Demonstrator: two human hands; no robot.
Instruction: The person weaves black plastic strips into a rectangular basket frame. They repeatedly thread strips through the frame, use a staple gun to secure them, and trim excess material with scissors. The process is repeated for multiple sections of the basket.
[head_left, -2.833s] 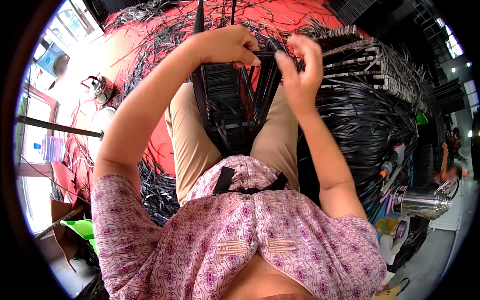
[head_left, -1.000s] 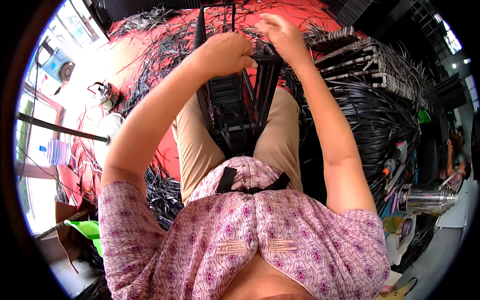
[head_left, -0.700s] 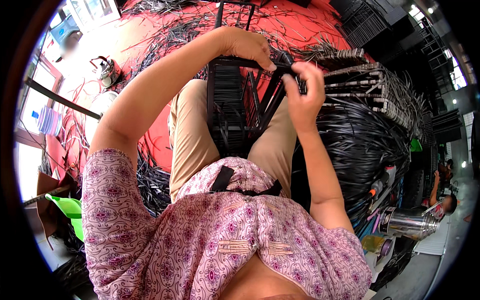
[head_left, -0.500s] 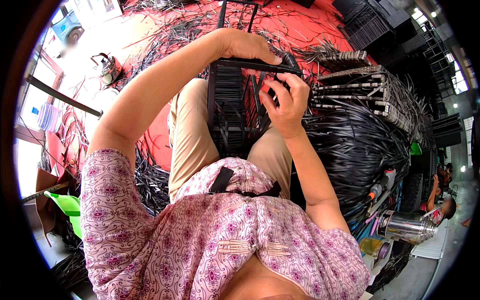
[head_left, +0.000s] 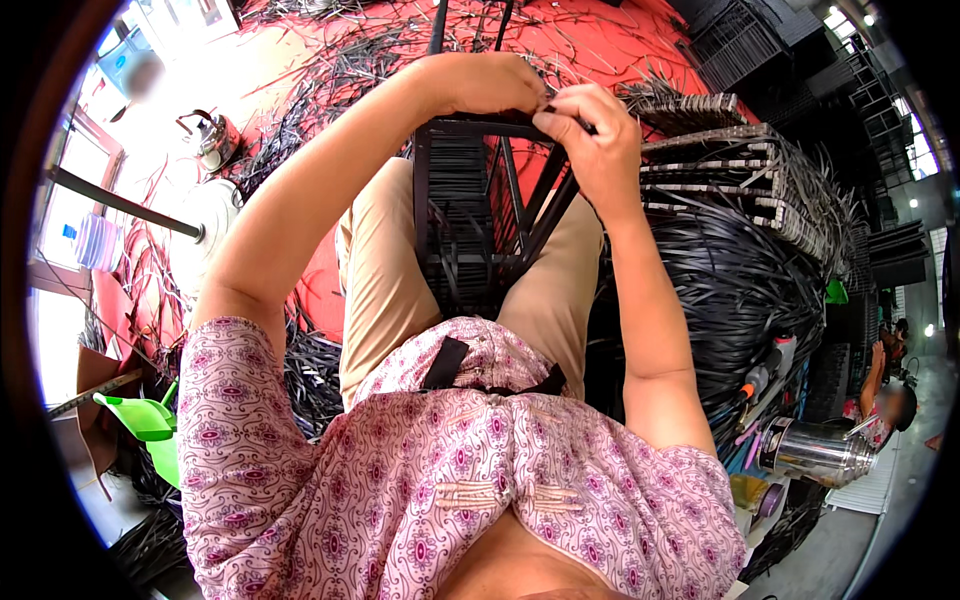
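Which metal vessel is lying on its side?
The shiny steel flask at lower right lies on its side; the kettle at upper left stands upright.

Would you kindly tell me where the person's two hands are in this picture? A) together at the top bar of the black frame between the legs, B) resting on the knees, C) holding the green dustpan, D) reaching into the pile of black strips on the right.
A: the left hand and right hand meet at the top bar of the black frame standing between the legs.
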